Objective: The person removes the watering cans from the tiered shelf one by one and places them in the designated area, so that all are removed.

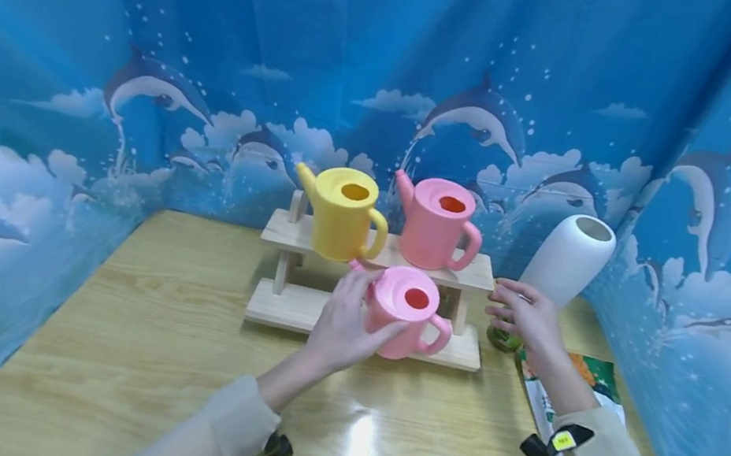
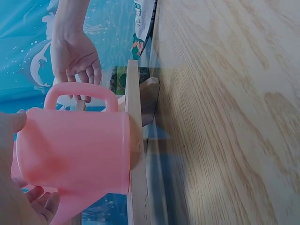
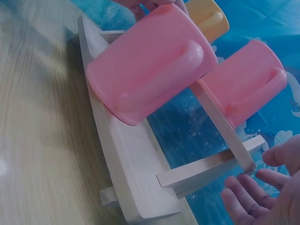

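My left hand (image 1: 345,322) grips a pink watering can (image 1: 405,302) round its body, thumb on the near side and fingers on the far side. This can is at the lower step of a two-tier wooden stand (image 1: 289,305), its handle pointing right. In the left wrist view, the base of the pink can (image 2: 79,145) is right at the board. On the upper step stand a yellow watering can (image 1: 341,216) and a second pink watering can (image 1: 436,227). My right hand (image 1: 532,322) holds nothing, its fingers loosely spread beside the stand's right end.
A tall white vase (image 1: 572,257) stands behind my right hand. A small green object (image 1: 502,339) sits by the stand's right end, partly hidden. Under my right forearm lies a green and white packet (image 1: 600,377). A blue dolphin-print curtain (image 1: 378,55) surrounds the wooden table (image 1: 173,357).
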{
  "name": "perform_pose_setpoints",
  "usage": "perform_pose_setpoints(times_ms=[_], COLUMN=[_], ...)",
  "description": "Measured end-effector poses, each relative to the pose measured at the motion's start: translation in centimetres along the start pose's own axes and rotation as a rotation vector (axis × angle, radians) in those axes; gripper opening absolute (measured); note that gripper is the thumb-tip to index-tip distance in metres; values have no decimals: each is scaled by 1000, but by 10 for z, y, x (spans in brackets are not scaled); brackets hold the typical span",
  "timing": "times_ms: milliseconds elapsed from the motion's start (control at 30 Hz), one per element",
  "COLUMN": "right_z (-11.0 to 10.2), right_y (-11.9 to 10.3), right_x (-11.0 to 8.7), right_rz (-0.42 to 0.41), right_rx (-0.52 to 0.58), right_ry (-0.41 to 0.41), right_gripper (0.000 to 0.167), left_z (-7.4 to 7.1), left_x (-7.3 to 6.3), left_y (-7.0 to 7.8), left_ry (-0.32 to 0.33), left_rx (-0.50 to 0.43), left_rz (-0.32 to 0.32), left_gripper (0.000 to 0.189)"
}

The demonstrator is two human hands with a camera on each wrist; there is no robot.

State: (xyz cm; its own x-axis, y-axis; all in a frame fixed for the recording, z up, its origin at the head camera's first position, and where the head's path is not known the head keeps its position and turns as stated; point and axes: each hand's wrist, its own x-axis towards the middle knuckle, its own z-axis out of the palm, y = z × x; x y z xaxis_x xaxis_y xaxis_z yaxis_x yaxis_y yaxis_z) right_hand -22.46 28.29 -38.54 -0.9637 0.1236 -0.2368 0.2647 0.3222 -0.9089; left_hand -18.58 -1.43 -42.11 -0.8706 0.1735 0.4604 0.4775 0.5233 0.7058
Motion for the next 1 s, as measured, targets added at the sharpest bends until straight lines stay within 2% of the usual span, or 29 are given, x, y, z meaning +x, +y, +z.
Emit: perform_pose_setpoints(times_ms=[100,233,500,733,867,1000], right_z=[0,1,1,0,0,0], right_y=[-2,-2,-3,-4,-4,-4], right_x=[5,10,10,14,15,13], right_rz=[6,-3,2,18,21,23], right_rx=[-26,-41,-43,-37,-38,-47], right_ry=[-2,10,22,23,19,15], right_gripper=[61,59,55,54,54,54], left_z=[3,6,9,9,3,-16], left_x=[1,4,12,17,11,-6], left_y=[1,3,8,6,6,5], left_ry=[-13,-27,-61,-38,-15,11], left_rx=[2,14,55,63,95,118], left_rz=[-13,0,9,28,52,38], left_gripper=[82,88,90,87,90,94])
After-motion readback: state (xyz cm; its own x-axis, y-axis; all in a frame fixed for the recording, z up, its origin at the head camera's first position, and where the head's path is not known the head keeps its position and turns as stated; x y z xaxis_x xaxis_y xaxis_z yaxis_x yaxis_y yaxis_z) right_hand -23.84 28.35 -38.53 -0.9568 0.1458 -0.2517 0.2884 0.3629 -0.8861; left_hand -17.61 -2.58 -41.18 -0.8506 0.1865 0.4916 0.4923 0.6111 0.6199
